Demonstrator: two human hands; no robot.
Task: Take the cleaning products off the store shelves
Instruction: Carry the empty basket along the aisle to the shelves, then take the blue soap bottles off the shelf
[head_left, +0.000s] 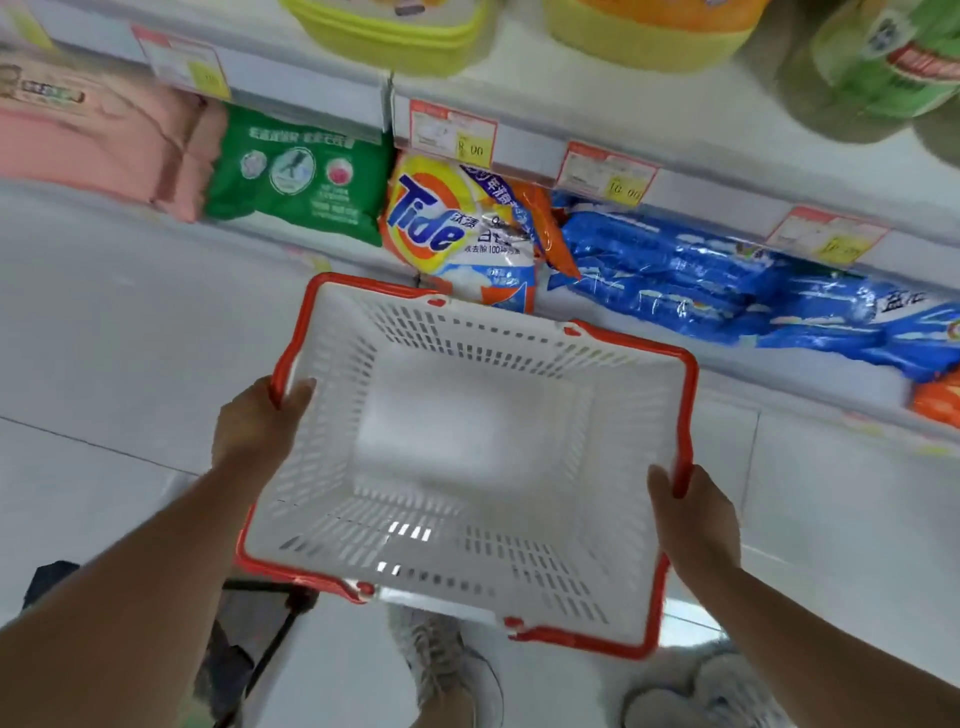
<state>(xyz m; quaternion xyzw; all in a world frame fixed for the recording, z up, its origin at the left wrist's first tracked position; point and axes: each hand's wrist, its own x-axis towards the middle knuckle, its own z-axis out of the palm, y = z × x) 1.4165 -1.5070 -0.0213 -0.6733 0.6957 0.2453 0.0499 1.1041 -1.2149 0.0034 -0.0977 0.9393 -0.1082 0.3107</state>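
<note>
I hold an empty white shopping basket (519, 338) with a red rim low in front of the bottom shelf. My left hand (257, 426) grips its left rim, thumb inside. My right hand (693, 512) grips the right rim the same way. Just beyond the basket's far edge lies an orange and yellow Tide detergent bag (452, 228). Left of it stand a green bag (301, 174) and pink packs (93, 135). To the right lie several blue detergent bags (727, 275) and an orange pack (937, 402) at the frame edge.
The shelf above carries yellow-green tubs (395, 31), (649, 36) and a green bottle (872, 62); its edge (322, 83) bears price tags. A white tiled floor (78, 364) spreads left. My shoes (447, 665) and a dark object (249, 649) lie below the basket.
</note>
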